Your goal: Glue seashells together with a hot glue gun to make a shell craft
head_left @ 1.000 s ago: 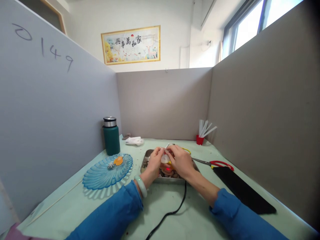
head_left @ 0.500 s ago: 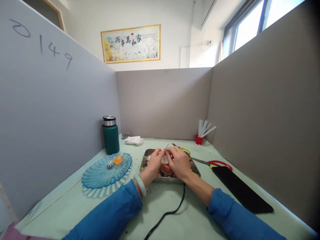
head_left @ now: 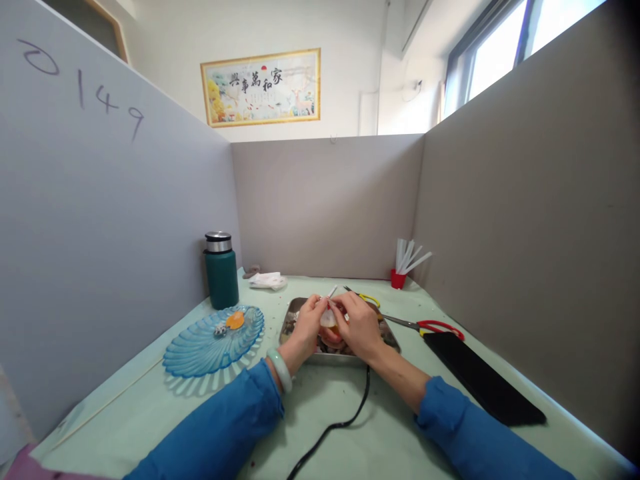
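Observation:
My left hand (head_left: 306,325) and my right hand (head_left: 362,327) meet above a metal tray (head_left: 340,361). Fingers of both are pinched together on a small whitish piece (head_left: 328,319), whose exact kind I cannot make out. A short white stick (head_left: 333,291) pokes up beyond the fingertips. Some reddish and orange colour shows between the palms, partly covered by the fingers. The tray holds small mixed bits, mostly hidden under my hands. A pale green bangle (head_left: 280,371) circles my left wrist.
Left: a blue scalloped plate (head_left: 200,353) bearing an orange piece (head_left: 235,321), and a green bottle (head_left: 221,277). Right: red-handled scissors (head_left: 440,327), a black flat strip (head_left: 483,377), a red cup (head_left: 398,279) of white sticks. A black cord (head_left: 334,427) runs in front.
My fingers have shifted slightly around the whitish piece, and more orange shows below it. Both hands stay over the tray.

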`<control>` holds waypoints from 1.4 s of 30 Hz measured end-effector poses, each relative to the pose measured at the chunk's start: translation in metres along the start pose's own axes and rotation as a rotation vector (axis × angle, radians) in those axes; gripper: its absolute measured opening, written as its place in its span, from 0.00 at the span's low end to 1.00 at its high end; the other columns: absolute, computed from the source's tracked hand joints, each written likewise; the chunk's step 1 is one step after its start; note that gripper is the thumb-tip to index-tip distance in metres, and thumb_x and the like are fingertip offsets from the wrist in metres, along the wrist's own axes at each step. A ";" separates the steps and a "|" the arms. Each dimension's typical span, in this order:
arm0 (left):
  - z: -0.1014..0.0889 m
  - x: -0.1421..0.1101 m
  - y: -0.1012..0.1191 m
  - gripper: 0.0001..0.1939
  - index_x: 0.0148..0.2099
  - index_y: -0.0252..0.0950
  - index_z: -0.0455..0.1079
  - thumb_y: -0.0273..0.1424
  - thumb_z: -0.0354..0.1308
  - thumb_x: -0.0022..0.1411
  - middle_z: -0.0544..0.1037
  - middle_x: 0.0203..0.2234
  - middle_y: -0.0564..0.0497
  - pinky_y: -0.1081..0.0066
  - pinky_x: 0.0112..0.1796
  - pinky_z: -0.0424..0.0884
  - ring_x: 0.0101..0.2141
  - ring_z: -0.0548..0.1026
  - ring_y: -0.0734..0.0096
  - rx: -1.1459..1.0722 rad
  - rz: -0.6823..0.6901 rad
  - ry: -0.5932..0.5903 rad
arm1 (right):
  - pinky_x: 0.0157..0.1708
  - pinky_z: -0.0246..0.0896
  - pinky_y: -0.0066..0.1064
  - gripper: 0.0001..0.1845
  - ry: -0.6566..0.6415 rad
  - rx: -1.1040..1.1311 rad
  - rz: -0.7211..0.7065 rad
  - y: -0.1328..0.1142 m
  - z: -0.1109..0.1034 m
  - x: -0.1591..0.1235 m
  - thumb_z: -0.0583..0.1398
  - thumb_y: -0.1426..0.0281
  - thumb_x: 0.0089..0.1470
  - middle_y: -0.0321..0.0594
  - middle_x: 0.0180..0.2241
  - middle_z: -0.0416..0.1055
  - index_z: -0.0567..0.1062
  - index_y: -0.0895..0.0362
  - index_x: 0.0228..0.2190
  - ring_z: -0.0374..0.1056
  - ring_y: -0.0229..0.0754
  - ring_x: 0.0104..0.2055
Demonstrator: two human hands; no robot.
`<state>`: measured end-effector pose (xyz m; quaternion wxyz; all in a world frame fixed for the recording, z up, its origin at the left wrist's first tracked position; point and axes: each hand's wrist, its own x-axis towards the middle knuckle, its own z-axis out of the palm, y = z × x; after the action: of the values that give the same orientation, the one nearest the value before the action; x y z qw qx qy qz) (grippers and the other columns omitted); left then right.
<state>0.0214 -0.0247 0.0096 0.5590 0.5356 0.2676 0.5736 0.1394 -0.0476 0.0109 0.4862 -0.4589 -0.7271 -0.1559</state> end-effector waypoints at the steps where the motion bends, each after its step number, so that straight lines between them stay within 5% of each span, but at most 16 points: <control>1: 0.000 0.000 0.000 0.18 0.32 0.35 0.59 0.43 0.59 0.52 0.66 0.21 0.56 0.81 0.16 0.63 0.20 0.69 0.77 -0.001 -0.012 -0.008 | 0.36 0.56 0.30 0.08 -0.003 0.005 -0.001 0.000 0.000 0.000 0.52 0.69 0.58 0.40 0.31 0.68 0.70 0.56 0.31 0.63 0.40 0.34; 11: 0.003 -0.001 0.002 0.17 0.32 0.34 0.60 0.41 0.60 0.50 0.67 0.21 0.56 0.80 0.16 0.64 0.19 0.69 0.77 0.004 -0.022 -0.013 | 0.35 0.56 0.30 0.06 0.024 0.013 0.005 0.003 0.003 0.000 0.53 0.71 0.56 0.40 0.30 0.67 0.70 0.56 0.30 0.63 0.41 0.34; 20: 0.002 -0.001 0.002 0.17 0.37 0.35 0.62 0.42 0.58 0.53 0.70 0.28 0.53 0.75 0.16 0.69 0.20 0.72 0.74 0.034 0.005 -0.032 | 0.35 0.59 0.31 0.10 0.082 0.131 0.107 0.007 0.006 0.001 0.54 0.67 0.56 0.41 0.33 0.69 0.69 0.57 0.39 0.65 0.41 0.34; 29: 0.004 -0.004 0.008 0.15 0.37 0.34 0.62 0.39 0.58 0.53 0.69 0.26 0.54 0.76 0.16 0.70 0.20 0.72 0.74 0.028 0.007 -0.004 | 0.30 0.58 0.28 0.11 0.024 0.242 0.252 0.007 0.005 0.002 0.54 0.60 0.56 0.37 0.28 0.70 0.68 0.56 0.33 0.66 0.39 0.29; 42: 0.002 -0.003 0.005 0.16 0.36 0.34 0.62 0.40 0.58 0.52 0.68 0.25 0.55 0.76 0.15 0.69 0.17 0.70 0.76 0.046 -0.007 -0.007 | 0.29 0.55 0.27 0.11 -0.012 0.205 0.228 0.008 0.004 0.003 0.51 0.64 0.57 0.36 0.26 0.68 0.67 0.55 0.27 0.63 0.38 0.28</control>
<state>0.0212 -0.0293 0.0140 0.5495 0.5495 0.2805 0.5634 0.1435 -0.0395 0.0095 0.5408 -0.4873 -0.6853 -0.0221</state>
